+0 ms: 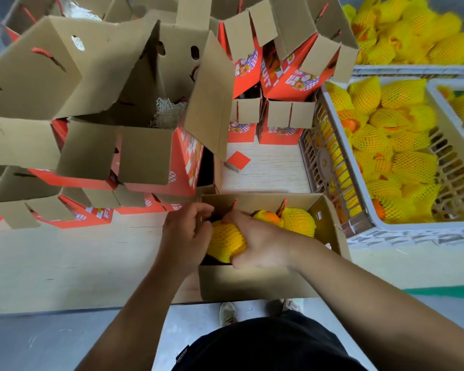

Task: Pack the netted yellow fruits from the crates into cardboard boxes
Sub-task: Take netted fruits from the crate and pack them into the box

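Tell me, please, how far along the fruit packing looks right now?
Done: two netted fruits lie in the open box. In hand: the left hand and right hand hold a third fruit there. Left: the white crate is well stocked, and empty boxes wait.

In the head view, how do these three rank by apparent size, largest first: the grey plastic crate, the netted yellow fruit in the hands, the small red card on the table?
1. Grey plastic crate, by far the largest.
2. Netted yellow fruit held by both hands.
3. Small red card, smallest, though it lies farther from the camera.
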### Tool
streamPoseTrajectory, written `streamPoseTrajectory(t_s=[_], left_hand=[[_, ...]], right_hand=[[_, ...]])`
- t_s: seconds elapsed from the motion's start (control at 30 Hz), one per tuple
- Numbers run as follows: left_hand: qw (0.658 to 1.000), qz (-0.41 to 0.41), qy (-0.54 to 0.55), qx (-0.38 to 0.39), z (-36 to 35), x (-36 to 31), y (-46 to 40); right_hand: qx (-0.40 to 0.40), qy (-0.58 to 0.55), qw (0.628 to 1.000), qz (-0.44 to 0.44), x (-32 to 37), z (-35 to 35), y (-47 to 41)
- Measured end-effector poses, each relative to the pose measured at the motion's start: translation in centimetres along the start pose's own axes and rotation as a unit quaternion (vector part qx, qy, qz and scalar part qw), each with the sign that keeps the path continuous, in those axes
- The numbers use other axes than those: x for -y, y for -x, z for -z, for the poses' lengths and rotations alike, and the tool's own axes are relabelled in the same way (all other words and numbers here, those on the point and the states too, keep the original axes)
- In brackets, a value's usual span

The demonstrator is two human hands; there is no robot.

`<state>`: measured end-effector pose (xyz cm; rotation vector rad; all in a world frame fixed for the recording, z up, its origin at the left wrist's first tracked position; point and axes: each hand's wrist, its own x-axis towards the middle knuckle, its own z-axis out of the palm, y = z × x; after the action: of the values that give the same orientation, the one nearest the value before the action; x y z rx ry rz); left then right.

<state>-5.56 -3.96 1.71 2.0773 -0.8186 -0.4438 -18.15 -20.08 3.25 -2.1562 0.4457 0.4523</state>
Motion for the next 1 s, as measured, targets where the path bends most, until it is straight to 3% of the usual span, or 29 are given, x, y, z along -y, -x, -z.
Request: streamPoseTrajectory(t_s=[0.07, 0.17, 0.23, 0.33, 0.4, 0.47, 0.53, 0.6, 0.7, 0.83, 0.93, 1.0], left_hand=[[0.99, -0.059, -0.09, 0.087, 0.1, 0.0, 0.2], [0.94, -0.08, -0.229, 0.24, 0.3, -0.4, 0.2], [0.926, -0.084, -0.266, 0.256, 0.2, -0.6, -0.5], [0.918, -0.111, -0.315, 0.212, 0.5, -1.1, -1.5], [0.945, -0.11, -0.266, 0.157, 1.1, -0.9, -1.2], [0.974, -0.094, -0.172, 0.114, 1.6, -0.4, -0.6], [0.985, -0.094, -0.118, 0.08, 1.9, 0.2, 0.0], [0.989, -0.085, -0.103, 0.069, 1.9, 0.6, 0.4], [0.983, -0.085, -0.139, 0.081, 1.3, 1.0, 0.6], [0.981, -0.088, -0.154, 0.074, 0.1, 1.4, 0.8], [0.989, -0.081, -0.112, 0.055, -0.3, 2.0, 1.1], [0.992, -0.079, -0.086, 0.05, -0.2, 2.2, 1.3]], right_hand=[[-0.008, -0.064, 0.998, -0.019, 0.1, -0.6, -0.6], [-0.021, -0.174, 0.984, -0.04, -0.9, -0.3, -0.6], [-0.008, -0.226, 0.973, -0.047, -1.6, -0.3, -0.4], [-0.026, -0.366, 0.929, -0.05, -2.0, 0.0, -0.4], [-0.117, -0.292, 0.949, -0.008, -2.5, 0.2, -0.7], [-0.179, -0.048, 0.981, 0.061, -2.6, 0.2, -1.3], [-0.115, 0.155, 0.976, 0.098, -2.1, -0.6, -2.3], [-0.024, 0.265, 0.963, 0.035, -1.2, -2.1, -4.0], [0.046, 0.287, 0.954, -0.074, -0.1, -3.4, -6.5], [0.051, 0.309, 0.948, -0.051, 0.0, -3.8, -6.9], [0.008, 0.261, 0.965, -0.028, 0.2, -3.7, -6.3], [-0.069, 0.208, 0.976, -0.011, -0.2, -3.0, -5.8]])
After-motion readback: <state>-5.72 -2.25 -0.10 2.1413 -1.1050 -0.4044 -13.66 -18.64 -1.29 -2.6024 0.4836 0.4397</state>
